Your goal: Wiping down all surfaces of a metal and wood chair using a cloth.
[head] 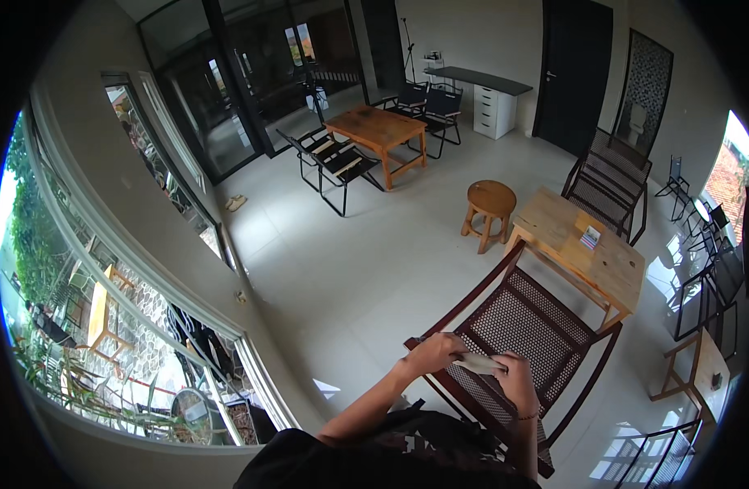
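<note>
My left hand (pixel 437 354) and my right hand (pixel 514 376) grip opposite ends of a pale, narrow item (pixel 479 363). It looks like a rolled or twisted cloth, but the material is hard to tell. Both hands hold it in front of my body, above a dark reddish-brown armchair (pixel 533 315) with a woven mesh seat and back. My left hand overlaps the end of one armrest in the picture; whether it touches is unclear. A beaded bracelet (pixel 527 417) circles my right wrist.
Beyond the armchair stands a low wooden table (pixel 552 223) bearing a small box (pixel 590 237). Nearby are a round wooden stool (pixel 490 198) and a second mesh chair (pixel 613 177). Folding chairs (pixel 338 162) surround another wooden table (pixel 374 129). Windows (pixel 166 342) line the left wall.
</note>
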Action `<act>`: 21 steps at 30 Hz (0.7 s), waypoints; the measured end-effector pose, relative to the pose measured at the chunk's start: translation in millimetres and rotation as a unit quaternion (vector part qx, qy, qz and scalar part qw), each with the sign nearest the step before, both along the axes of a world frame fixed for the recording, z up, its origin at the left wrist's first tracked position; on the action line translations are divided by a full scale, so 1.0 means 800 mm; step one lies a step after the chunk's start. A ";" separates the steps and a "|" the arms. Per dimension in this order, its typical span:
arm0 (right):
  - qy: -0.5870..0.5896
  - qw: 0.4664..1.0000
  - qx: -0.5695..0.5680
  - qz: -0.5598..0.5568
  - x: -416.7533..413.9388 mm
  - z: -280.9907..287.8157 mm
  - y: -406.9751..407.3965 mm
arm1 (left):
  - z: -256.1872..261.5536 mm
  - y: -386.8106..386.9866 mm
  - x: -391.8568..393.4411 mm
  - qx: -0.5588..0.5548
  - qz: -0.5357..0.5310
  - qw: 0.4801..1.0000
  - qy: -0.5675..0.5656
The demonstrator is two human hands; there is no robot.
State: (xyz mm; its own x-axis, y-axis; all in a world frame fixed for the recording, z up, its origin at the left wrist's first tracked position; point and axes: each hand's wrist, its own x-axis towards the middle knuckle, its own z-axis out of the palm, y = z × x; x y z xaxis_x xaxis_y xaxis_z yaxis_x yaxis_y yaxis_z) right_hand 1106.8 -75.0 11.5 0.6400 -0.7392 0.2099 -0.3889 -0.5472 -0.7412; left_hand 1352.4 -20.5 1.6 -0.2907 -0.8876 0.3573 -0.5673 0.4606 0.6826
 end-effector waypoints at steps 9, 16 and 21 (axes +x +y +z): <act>0.015 0.997 -0.018 -0.067 0.084 0.002 0.028 | 0.003 0.003 0.083 0.018 -0.037 0.999 -0.007; 0.078 0.976 -0.147 -0.139 0.117 -0.172 0.010 | -0.145 -0.030 0.102 -0.035 -0.010 0.997 -0.069; 0.114 0.984 0.034 -0.132 0.121 -0.217 0.042 | -0.215 -0.016 0.085 0.018 0.064 0.997 -0.029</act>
